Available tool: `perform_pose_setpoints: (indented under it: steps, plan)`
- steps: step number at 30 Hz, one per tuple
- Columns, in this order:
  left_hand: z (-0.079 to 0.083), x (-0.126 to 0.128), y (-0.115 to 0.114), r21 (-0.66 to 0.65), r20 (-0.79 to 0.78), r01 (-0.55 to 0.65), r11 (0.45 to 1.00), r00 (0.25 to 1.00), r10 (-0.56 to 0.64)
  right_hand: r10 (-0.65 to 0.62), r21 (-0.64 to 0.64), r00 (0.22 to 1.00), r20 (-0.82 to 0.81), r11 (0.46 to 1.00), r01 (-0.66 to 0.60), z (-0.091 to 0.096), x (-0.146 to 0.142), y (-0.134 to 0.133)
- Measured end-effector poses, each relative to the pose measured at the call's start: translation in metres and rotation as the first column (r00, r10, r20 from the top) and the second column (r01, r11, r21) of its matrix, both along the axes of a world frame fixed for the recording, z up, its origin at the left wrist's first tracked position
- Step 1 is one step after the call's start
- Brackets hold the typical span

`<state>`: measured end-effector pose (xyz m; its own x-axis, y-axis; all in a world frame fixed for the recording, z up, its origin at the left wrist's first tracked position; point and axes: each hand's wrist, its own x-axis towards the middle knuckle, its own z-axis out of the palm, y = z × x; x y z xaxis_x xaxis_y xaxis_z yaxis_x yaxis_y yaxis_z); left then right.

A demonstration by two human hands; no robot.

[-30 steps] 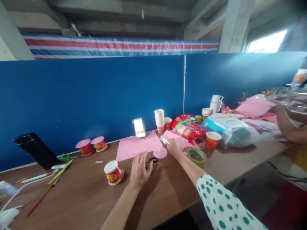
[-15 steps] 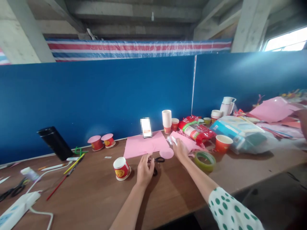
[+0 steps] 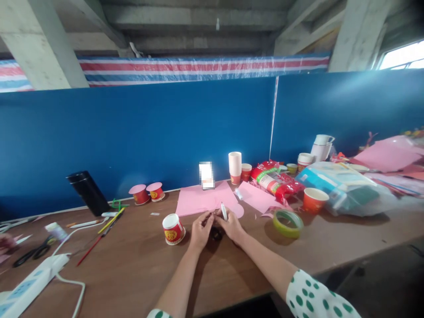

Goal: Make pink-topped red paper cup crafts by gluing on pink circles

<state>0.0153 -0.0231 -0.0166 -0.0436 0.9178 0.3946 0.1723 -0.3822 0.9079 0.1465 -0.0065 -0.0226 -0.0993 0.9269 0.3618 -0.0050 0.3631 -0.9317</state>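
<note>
Just left of our left hand (image 3: pixel 200 230) we see an upturned red paper cup with a white base (image 3: pixel 173 229) on the brown wooden table (image 3: pixel 132 274). That hand's grip curls down at the black-handled scissors (image 3: pixel 217 233); we cannot tell whether it closes on them. Just beside it, our right hand (image 3: pixel 232 226) has its grip clamped on a white marker pen (image 3: pixel 224 211), held upright at the near edge of the pink paper sheet (image 3: pixel 198 201). Well right of that grip lies a green tape roll (image 3: pixel 287 223).

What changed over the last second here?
The right hand drew back from the far pink paper sheet to beside the left hand, now gripping a slim white pen. The left hand stayed at the black scissors; red paper cup and green tape roll unmoved.
</note>
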Motion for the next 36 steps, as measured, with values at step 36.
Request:
perform_pose_setpoints:
  steps: [36]
  plan:
    - [-0.011, -0.009, 0.012, -0.251, 0.436, 0.006, 0.968, 0.894, 0.107, -0.374, 0.326, 0.475, 0.796, 0.927, 0.185, 0.011, 0.024, -0.011]
